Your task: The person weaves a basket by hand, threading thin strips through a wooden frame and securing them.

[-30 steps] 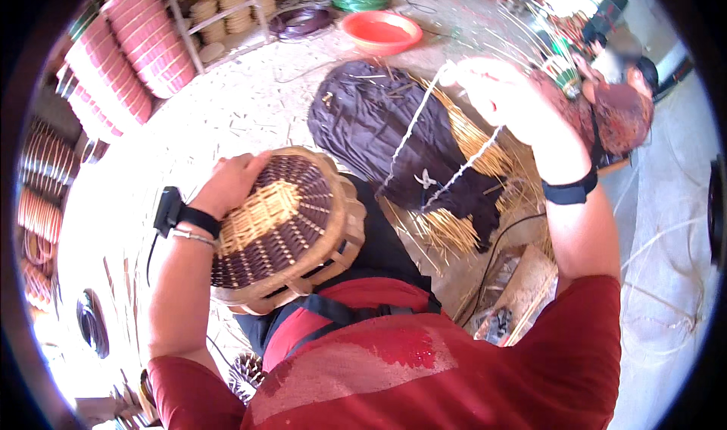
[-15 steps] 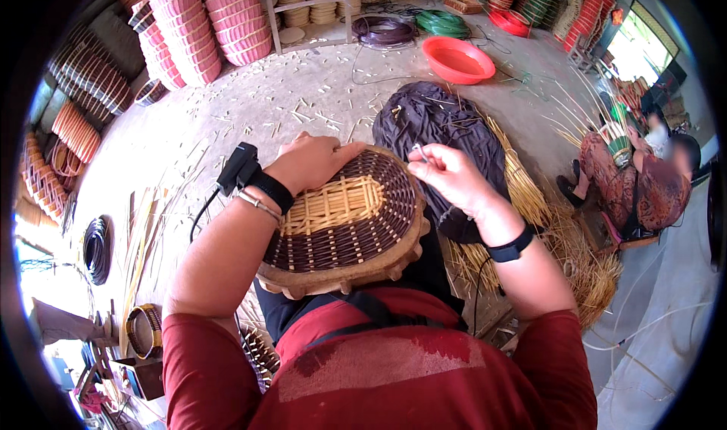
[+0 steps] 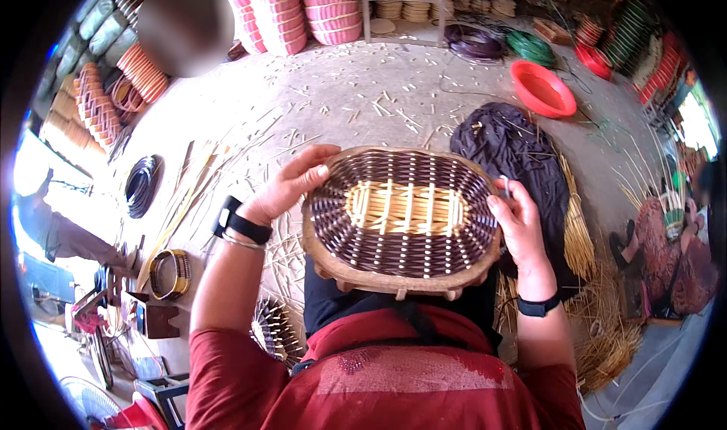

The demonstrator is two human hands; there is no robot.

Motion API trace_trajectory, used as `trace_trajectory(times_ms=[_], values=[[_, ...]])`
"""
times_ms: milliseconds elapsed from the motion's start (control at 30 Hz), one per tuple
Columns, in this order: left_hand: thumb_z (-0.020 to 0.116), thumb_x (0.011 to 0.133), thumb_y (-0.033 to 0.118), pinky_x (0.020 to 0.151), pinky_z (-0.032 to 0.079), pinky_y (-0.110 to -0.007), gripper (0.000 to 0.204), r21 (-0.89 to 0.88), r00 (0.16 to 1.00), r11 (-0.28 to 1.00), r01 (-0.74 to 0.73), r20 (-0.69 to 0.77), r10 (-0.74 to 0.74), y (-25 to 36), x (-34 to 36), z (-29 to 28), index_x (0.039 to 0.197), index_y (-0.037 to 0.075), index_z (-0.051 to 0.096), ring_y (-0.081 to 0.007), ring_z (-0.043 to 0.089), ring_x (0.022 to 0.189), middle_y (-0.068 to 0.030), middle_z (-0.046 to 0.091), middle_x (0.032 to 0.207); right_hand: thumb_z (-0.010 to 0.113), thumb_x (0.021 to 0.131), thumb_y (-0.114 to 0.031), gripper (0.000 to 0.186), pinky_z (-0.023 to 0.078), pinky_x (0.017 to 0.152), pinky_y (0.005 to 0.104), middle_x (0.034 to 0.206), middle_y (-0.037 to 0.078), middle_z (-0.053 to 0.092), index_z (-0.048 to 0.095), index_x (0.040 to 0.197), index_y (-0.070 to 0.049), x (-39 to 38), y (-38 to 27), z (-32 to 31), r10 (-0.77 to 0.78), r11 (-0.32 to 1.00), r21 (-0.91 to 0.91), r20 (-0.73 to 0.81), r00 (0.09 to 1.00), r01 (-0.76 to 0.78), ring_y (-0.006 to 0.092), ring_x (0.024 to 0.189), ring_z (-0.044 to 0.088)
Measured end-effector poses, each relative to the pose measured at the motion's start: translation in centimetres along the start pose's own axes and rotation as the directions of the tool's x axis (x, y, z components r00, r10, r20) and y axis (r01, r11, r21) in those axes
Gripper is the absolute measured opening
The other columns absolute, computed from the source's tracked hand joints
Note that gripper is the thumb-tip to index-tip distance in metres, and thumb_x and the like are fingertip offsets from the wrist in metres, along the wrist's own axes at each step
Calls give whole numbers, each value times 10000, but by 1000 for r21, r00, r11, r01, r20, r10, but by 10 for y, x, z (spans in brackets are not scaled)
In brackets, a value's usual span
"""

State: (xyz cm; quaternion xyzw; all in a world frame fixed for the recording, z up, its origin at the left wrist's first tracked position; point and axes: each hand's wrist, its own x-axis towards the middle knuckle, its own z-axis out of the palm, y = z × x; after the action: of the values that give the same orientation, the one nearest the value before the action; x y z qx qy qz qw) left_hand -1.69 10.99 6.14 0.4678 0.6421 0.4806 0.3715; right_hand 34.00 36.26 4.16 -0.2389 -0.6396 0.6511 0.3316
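Observation:
An oval woven basket (image 3: 405, 252), dark brown with a pale straw panel in the middle, lies across my lap. Its rim is a broad brown band with knobs along the near edge. My left hand (image 3: 295, 181) grips the upper left rim, thumb on the near face. At the opposite end my right hand (image 3: 521, 222) holds the right rim between thumb and fingers. A tiny pale glint shows by the right fingertips; what it is I cannot make out.
Dark cloth (image 3: 503, 146) and a straw bundle (image 3: 578, 237) lie to the right, near a seated person (image 3: 655, 240). A red basin (image 3: 542, 89) stands farther off. Left are a coil of black strand (image 3: 141, 186), a small round basket (image 3: 170, 274) and another person's leg (image 3: 83, 244).
My left hand has shifted from the basket's top to its left rim. The right hand, which pinched a small pale piece above the basket, now grips the right rim. The basket sits more level.

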Motion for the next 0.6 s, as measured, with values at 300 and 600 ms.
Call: trace_trajectory(times_ms=[300, 600], values=[[648, 1104, 222, 1294, 282, -431, 419, 139, 946, 944, -300, -85, 313, -9, -11, 46, 1474, 28, 619, -311, 405, 1555, -186, 506, 1593, 730, 1065, -198, 345, 498, 800, 234, 993, 4, 729, 633, 1335, -6, -21, -7, -17, -71, 991, -123, -71, 995, 62, 41, 863, 613], [654, 1107, 170, 1277, 315, -391, 350, -98, 964, 969, -225, -168, 207, -14, -5, 35, 1421, 17, 658, -267, 451, 1528, -133, 569, 1538, 789, 1046, -300, 399, 459, 734, 218, 892, -42, 675, 661, 1292, -13, -8, -20, -12, -8, 987, -163, -63, 998, -2, 25, 801, 565]])
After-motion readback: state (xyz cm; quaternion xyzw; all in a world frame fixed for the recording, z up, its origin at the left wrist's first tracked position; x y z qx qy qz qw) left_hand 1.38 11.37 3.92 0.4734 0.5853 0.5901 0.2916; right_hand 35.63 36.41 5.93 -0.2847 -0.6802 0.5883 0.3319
